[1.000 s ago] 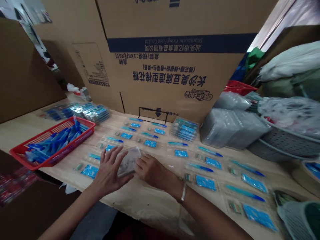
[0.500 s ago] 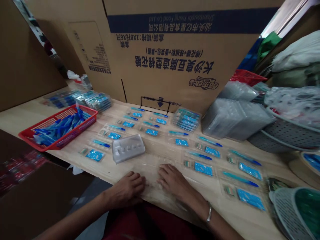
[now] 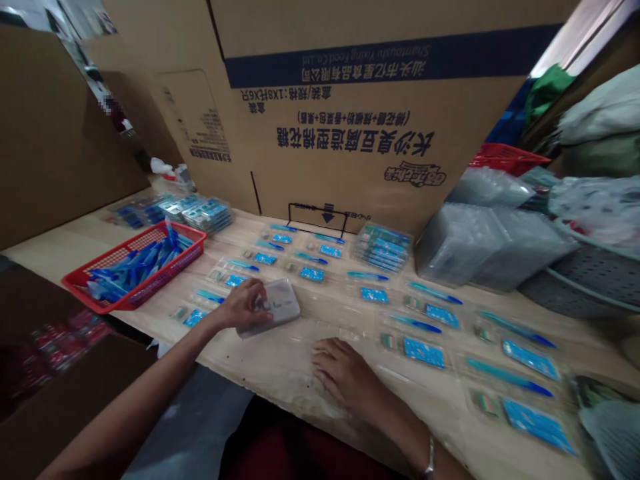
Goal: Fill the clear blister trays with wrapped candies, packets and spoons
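Observation:
My left hand reaches onto a stack of clear plastic blister trays, its thumb and fingers pinching at the top one. On the wooden table, my right hand rests palm down with fingers stretched out, beside a faint clear tray. Around both hands lie several filled clear trays, each with a blue pen, a small blue packet and a little greenish piece. One such pen and packet lie just right of my right hand.
A red basket of blue pens stands at left. Filled packs are stacked behind it, with another stack against the large carton. Empty clear trays and grey baskets crowd the right side.
My left hand has moved from the table's front edge, forward and left, onto the tray stack. My right hand stays nearly in place. The view has shifted slightly.

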{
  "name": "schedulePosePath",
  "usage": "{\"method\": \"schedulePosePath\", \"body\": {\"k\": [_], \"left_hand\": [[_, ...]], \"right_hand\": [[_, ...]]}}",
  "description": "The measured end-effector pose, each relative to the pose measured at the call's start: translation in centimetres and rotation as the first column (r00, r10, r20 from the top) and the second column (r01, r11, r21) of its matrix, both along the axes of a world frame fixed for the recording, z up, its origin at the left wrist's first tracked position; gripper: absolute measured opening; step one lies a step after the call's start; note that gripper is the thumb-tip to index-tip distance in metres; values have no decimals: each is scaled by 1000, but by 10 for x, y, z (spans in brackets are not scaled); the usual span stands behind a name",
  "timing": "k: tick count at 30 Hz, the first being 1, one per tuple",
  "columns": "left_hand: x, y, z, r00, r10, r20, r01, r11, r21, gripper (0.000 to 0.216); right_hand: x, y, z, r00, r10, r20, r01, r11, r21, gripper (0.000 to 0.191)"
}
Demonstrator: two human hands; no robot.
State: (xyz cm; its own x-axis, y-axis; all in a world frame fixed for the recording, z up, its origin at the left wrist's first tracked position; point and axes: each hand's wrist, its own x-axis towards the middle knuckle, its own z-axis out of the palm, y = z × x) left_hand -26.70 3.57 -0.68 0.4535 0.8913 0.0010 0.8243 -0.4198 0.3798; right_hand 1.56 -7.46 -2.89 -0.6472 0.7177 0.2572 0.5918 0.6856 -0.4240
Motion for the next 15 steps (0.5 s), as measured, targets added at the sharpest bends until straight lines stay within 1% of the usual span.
{"method": "schedulePosePath", "body": {"k": [3, 5, 8, 10, 15], "left_hand": [[0, -3, -4, 1000, 3, -31, -3, 1000, 2, 50], [-1, -5, -5, 999, 12, -46, -12, 1000, 11, 52], [-2, -4, -5, 999, -8, -43, 8, 1000, 17, 54], [-3, -4, -5, 999, -16, -39, 17, 1000, 8, 57], [-4, -3, -6, 999, -34, -30, 34, 999, -4, 54]], "right_hand": [[-5, 12, 1, 1000, -3, -18, 4, 1000, 22, 14], [-13, 22, 3, 1000, 4, -29, -3, 999, 42, 16], [-28, 37, 5, 1000, 8, -13, -8, 999, 51, 28], [-36, 44, 4, 1000, 2, 13, -3, 999, 46, 33], [-41, 48, -2, 1000, 1, 25, -2, 999, 35, 29]]}}
